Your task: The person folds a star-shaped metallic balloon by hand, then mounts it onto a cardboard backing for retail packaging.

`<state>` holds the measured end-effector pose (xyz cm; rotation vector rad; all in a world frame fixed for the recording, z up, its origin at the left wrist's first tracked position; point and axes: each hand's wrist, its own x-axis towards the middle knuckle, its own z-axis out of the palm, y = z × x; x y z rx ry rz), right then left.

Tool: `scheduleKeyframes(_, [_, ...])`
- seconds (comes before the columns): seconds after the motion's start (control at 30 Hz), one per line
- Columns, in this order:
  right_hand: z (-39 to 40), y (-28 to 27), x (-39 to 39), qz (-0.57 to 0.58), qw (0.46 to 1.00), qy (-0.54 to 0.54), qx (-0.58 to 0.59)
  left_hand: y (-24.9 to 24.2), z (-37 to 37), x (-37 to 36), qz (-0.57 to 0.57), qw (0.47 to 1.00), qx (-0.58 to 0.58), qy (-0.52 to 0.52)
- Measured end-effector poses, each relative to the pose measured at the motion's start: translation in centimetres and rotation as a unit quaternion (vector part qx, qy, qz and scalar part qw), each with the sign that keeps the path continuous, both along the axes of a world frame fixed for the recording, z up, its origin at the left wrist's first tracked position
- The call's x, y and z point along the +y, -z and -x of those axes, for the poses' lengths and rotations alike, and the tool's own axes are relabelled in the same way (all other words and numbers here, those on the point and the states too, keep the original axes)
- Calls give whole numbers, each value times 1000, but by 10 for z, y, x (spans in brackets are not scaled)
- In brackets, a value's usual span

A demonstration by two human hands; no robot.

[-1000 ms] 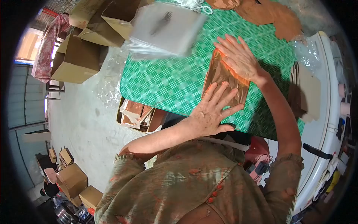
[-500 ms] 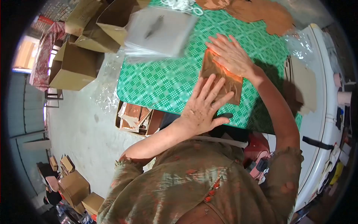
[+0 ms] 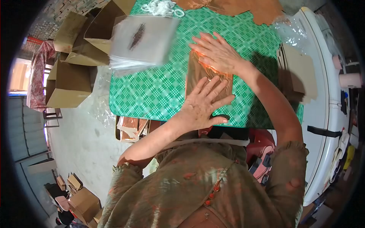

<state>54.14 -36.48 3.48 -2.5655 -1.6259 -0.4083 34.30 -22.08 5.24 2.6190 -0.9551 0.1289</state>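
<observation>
Your left hand (image 3: 195, 107) lay palm down with its fingers spread wide over the lower part of the shiny brown packet (image 3: 194, 72), while your right hand (image 3: 221, 56) lay flat across its upper end, fingers straight and somewhat apart. The packet rested flat on the green checked surface (image 3: 138, 97), between the stack of clear plastic sheets (image 3: 157, 43) to its left and the flat cardboard pieces (image 3: 302, 72) to its right. Beyond the sheets, near the surface's far edge, you had a small heap of white bands (image 3: 157, 7).
</observation>
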Motion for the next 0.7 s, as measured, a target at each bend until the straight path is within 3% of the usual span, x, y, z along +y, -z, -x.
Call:
scheduleKeyframes(0.2, [1, -6, 0, 18, 999, 39, 14, 4, 1, 1, 12, 1000, -3, -1])
scheduleKeyframes(0.3, [-22, -11, 2, 59, 987, 133, -67, 4, 1, 1, 21, 1000, -6, -2])
scheduleKeyframes(0.33, [-30, -15, 0, 52, 978, 169, -110, 5, 1, 1, 27, 1000, -12, -3])
scheduleKeyframes(0.43, [-42, -27, -11, -6, 965, 260, -44, 7, 0, 2, 32, 999, -19, -2])
scheduleKeyframes(0.47, [-38, -25, -15, -89, 957, 277, 3, 8, 1, 2, 42, 999, -24, -6])
scheduleKeyframes(0.67, [18, -18, -30, -100, 979, 172, -45, 8, 2, 3, 56, 998, -25, -3])
scheduleKeyframes(0.7, [15, -12, -32, -113, 979, 172, 11, 9, 3, 3, 53, 998, -19, -4])
